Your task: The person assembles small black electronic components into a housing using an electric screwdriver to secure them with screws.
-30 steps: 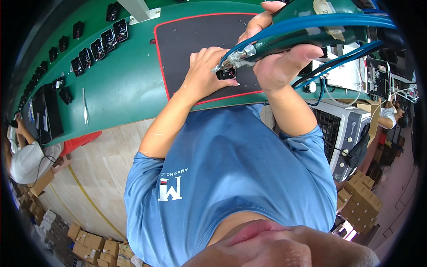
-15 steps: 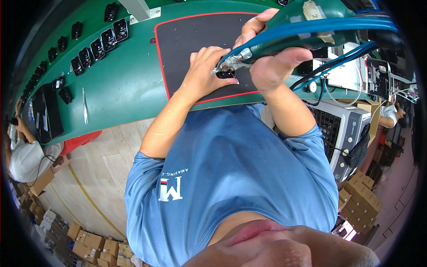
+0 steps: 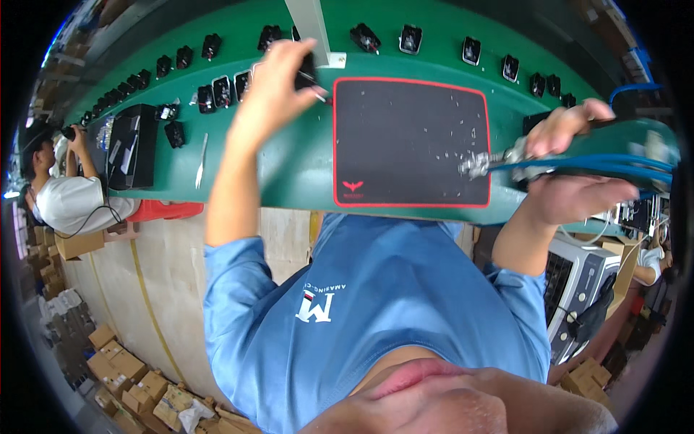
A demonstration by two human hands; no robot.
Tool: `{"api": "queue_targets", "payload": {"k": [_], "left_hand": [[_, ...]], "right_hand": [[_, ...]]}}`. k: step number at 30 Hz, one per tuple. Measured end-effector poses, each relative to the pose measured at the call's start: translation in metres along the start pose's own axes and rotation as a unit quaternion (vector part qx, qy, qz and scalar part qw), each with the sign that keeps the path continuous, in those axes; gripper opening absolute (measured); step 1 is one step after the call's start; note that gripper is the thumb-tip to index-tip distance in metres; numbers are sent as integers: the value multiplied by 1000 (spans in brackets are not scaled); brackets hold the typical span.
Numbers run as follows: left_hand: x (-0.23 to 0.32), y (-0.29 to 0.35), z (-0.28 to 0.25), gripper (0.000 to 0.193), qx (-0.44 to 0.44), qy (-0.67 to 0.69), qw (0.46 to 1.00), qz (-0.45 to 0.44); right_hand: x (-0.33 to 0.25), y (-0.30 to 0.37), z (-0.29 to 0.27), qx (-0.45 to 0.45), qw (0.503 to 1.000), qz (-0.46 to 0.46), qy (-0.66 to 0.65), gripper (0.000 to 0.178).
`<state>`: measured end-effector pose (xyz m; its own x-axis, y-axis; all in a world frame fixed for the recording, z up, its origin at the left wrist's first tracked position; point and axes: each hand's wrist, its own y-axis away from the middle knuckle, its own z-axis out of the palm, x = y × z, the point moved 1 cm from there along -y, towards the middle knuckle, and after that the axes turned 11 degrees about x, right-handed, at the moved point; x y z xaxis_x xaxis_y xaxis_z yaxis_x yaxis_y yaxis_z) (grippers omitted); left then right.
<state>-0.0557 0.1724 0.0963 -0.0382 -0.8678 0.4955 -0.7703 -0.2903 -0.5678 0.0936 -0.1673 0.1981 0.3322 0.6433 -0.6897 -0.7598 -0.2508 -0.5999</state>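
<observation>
My left hand (image 3: 273, 87) is raised over the left side of the bench, beyond the mat. It is closed on a small black case (image 3: 306, 74), whose far side is partly hidden by the fingers and a metal post. On the right, my right hand (image 3: 567, 170) grips a green hand-held tool (image 3: 640, 145) with blue hoses along its body. The tool's metal tip (image 3: 475, 166) is over the right edge of a black mat (image 3: 405, 137) with a red border. Small pale bits are scattered on the mat.
A pale metal post (image 3: 309, 32) rises from the bench. Similar black cases (image 3: 410, 39) are spread along the far belt, with others (image 3: 205, 98) at left. A white strip (image 3: 202, 163) and black tray (image 3: 134, 148) lie leftward. A co-worker (image 3: 76, 188) sits far left.
My left hand has moved left and away from the mat with the black case. My right hand has drawn the green tool to the right. The view has shifted too.
</observation>
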Motion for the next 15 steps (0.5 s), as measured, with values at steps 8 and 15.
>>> {"api": "queue_targets", "payload": {"k": [8, 15], "left_hand": [[-232, -57, -28, 88, -176, -392, 893, -132], [-197, -73, -26, 95, -218, -425, 876, -70]], "right_hand": [[23, 56, -20, 108, 975, 108, 164, 105], [12, 56, -33, 111, 976, 82, 169, 100]]}}
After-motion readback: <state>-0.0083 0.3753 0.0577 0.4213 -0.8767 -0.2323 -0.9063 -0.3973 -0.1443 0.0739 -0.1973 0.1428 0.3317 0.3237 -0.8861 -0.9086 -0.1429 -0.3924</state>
